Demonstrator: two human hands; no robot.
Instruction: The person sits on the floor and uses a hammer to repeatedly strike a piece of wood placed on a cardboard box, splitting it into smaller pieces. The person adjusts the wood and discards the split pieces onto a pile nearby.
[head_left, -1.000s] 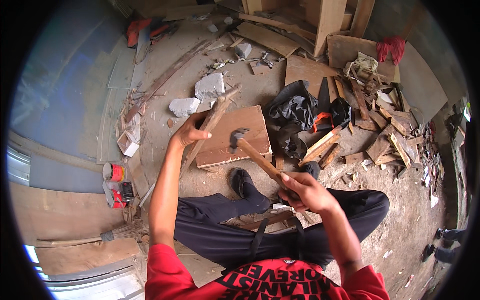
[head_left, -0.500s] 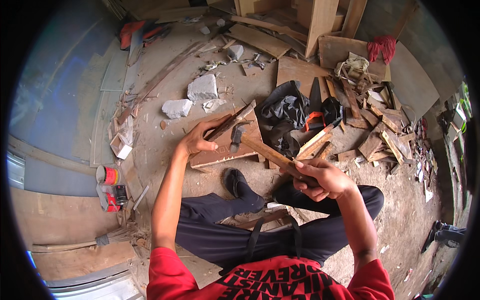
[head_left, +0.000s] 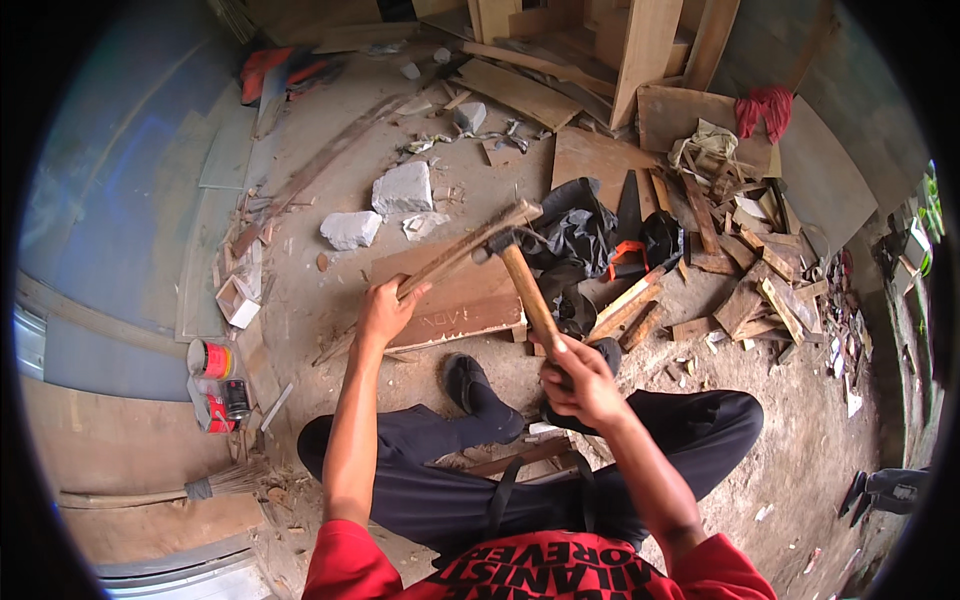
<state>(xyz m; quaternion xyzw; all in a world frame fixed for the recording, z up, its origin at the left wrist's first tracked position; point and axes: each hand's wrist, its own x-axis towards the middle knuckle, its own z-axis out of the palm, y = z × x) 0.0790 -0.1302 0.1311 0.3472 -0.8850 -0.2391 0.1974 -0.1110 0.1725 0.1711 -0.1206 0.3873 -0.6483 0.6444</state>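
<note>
Gripping over rough, scrap-littered floor (head_left: 785, 460): left hand (head_left: 385, 312), wood strip (head_left: 462, 250); right hand (head_left: 583, 382), hammer (head_left: 530, 294).

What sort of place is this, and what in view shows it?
Probably a makeshift woodworking area: scrap wood lies heaped on the right, an orange-handled saw lies nearby, and the right hand holds a hammer.

The left forearm (head_left: 354, 430) reaches up and slightly to the right, wrist nearly in line, and the left hand (head_left: 385, 312) is curled in a grip. The right forearm (head_left: 652, 478) slants up and to the left, the right hand (head_left: 580, 382) a little nearer the body, its fingers (head_left: 562, 398) wrapped into a fist-like hold. Below, both legs (head_left: 685, 435) are bent, knees spread outward.
</note>
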